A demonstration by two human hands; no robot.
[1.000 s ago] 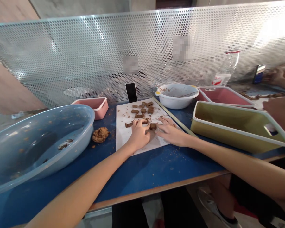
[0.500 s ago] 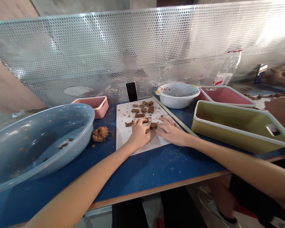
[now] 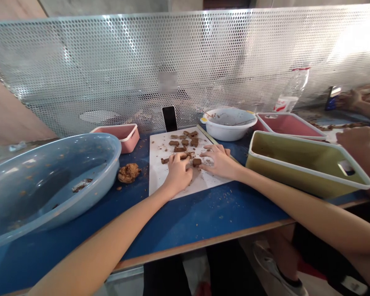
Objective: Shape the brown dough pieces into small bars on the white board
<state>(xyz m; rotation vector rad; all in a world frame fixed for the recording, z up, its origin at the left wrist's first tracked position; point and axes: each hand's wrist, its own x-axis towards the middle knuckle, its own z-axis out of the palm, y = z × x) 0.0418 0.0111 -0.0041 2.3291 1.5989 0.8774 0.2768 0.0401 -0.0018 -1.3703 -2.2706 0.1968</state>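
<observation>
A white board (image 3: 160, 176) lies on the table with several small brown clay pieces (image 3: 180, 149) on it. Between my hands sits a small brown clay block (image 3: 197, 162). My left hand (image 3: 179, 172) rests to its left, fingers bent but apart, their tips at a flattened clay strip (image 3: 164, 161) and crumbs; the fingertips partly hide the strip. My right hand (image 3: 219, 162) is at the block's right, fingers spread over the board, holding nothing. A rough brown clay lump (image 3: 129, 173) sits left of the board.
Left stands a large blue basin (image 3: 111, 162), with a pink bin (image 3: 131, 142) behind. A phone (image 3: 169, 118) leans on the perforated metal screen (image 3: 126, 61). To the right are a white bowl (image 3: 230, 130), a green bin (image 3: 296, 174), another pink bin (image 3: 292, 127), a bottle (image 3: 292, 92) and another person's hand (image 3: 357, 139).
My right hand has lifted and drawn slightly away from the clay block, leaving it more exposed. My left hand stays nearly in place. The view has shifted slightly.
</observation>
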